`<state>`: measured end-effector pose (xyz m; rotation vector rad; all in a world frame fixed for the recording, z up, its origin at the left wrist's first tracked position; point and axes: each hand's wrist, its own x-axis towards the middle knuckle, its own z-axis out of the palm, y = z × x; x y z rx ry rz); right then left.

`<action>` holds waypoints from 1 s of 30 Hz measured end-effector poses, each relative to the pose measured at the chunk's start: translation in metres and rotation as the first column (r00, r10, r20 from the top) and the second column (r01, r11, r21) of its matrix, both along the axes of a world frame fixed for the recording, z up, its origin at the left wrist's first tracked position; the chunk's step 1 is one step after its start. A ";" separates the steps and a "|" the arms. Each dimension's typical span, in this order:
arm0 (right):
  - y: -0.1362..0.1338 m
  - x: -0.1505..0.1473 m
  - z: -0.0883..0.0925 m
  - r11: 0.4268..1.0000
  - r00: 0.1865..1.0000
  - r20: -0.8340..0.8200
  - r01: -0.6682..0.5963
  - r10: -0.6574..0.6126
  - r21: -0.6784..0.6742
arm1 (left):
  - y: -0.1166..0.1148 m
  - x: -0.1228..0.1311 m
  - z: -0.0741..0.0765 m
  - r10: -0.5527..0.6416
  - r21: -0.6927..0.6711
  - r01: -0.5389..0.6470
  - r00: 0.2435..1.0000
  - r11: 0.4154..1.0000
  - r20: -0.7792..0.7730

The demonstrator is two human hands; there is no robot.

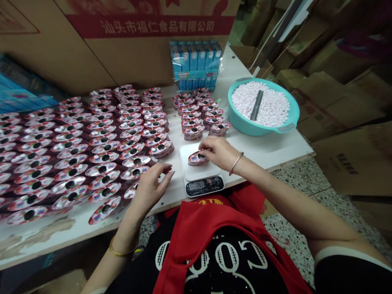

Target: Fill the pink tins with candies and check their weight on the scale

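Observation:
A white kitchen scale point(185, 170) with a dark panel and lit display lies in front of me. On its plate stands a small oval container point(196, 159) with a red-rimmed, colourful top and a dark hole in it. My right hand point(219, 152) pinches this container at its right end, the fingertips covering part of the top. Left of the scale, my left hand point(153, 185) hovers over the table's front part, thumb and fingers apart, holding nothing. Beside that hand stand long rows of the same oval containers point(104, 179), a few partly hidden behind it.
A turquoise basin point(254, 126) of small white sweets stands at the back right, a dark grey tube point(257, 105) lying on them. Two shorter container rows point(192, 122) lie behind the scale. Behind them are blue boxes point(196, 61) and a large carton point(131, 57).

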<state>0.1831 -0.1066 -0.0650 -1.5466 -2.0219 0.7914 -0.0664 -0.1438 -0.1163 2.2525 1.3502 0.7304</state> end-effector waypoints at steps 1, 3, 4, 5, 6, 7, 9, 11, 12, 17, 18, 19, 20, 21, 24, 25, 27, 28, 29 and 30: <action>0.001 0.004 0.000 0.999 0.995 -0.094 0.032 -0.035 -0.037 | 0.000 0.000 0.001 0.001 -0.001 -0.001 1.000 1.000 0.000; 0.003 0.015 0.000 0.984 0.949 -0.287 0.084 -0.127 -0.158 | 0.000 0.000 0.001 0.005 -0.002 -0.005 1.000 1.000 0.001; 0.003 0.022 -0.001 0.970 0.912 -0.372 0.093 -0.174 -0.226 | 0.000 0.000 0.001 0.006 -0.004 -0.006 1.000 1.000 0.001; 0.003 0.028 -0.002 0.954 0.871 -0.442 0.090 -0.215 -0.287 | 0.000 0.000 0.001 0.006 -0.005 -0.006 1.000 1.000 0.000; 0.002 0.034 -0.002 0.939 0.833 -0.496 0.078 -0.246 -0.336 | 0.001 0.000 0.000 0.006 -0.005 -0.006 1.000 1.000 0.000; 0.000 0.040 -0.004 0.926 0.802 -0.534 0.064 -0.270 -0.372 | 0.001 0.001 0.000 0.005 -0.006 -0.005 1.000 1.000 -0.001; -0.003 0.046 -0.006 0.905 0.770 -0.562 0.045 -0.302 -0.424 | 0.001 0.002 -0.001 -0.001 -0.007 0.000 1.000 1.000 -0.004; -0.006 0.046 -0.009 0.895 0.772 -0.552 0.050 -0.315 -0.442 | 0.002 0.003 -0.002 -0.004 -0.009 0.004 1.000 1.000 -0.008; -0.008 0.043 -0.010 0.896 0.780 -0.541 0.055 -0.314 -0.440 | 0.002 0.004 -0.002 -0.005 -0.012 0.005 1.000 1.000 -0.009; -0.011 0.021 -0.009 0.933 0.864 -0.447 0.067 -0.231 -0.353 | 0.002 0.004 -0.001 -0.003 -0.032 0.003 1.000 0.999 -0.005; -0.011 0.017 -0.008 0.946 0.892 -0.408 0.062 -0.195 -0.317 | 0.001 0.004 -0.001 -0.001 -0.032 0.001 1.000 0.999 -0.007; -0.011 0.014 -0.007 0.960 0.921 -0.358 0.057 -0.156 -0.273 | 0.001 0.004 0.000 0.001 -0.030 -0.001 1.000 1.000 -0.010; -0.011 0.011 -0.006 0.973 0.948 -0.296 0.051 -0.118 -0.224 | 0.001 0.004 0.000 0.002 -0.027 -0.002 1.000 1.000 -0.012; -0.011 0.008 -0.005 0.984 0.970 -0.227 0.045 -0.084 -0.174 | 0.001 0.004 0.001 0.001 -0.024 -0.002 1.000 1.000 -0.014; -0.011 0.001 -0.003 0.997 1.000 -0.027 0.001 -0.003 -0.078 | 0.001 0.006 0.001 -0.006 -0.024 0.005 1.000 1.000 -0.010; -0.012 -0.001 -0.002 0.998 1.000 0.018 -0.018 0.019 -0.065 | 0.001 0.007 0.001 -0.009 -0.025 0.009 1.000 1.000 -0.008; -0.013 -0.005 -0.002 0.998 0.996 0.070 -0.044 0.047 -0.046 | 0.001 0.008 0.001 -0.016 -0.023 0.016 1.000 1.000 -0.004; -0.014 -0.007 -0.002 0.998 0.995 0.083 -0.050 0.052 -0.036 | 0.001 0.008 0.001 -0.020 -0.021 0.020 1.000 1.000 -0.003; -0.014 -0.008 -0.003 0.998 0.994 0.089 -0.054 0.056 -0.025 | 0.002 0.008 0.001 -0.022 -0.019 0.022 1.000 1.000 -0.003; -0.014 -0.008 -0.003 0.998 0.994 0.088 -0.060 0.060 -0.010 | 0.002 0.008 0.001 -0.024 -0.019 0.024 1.000 1.000 -0.005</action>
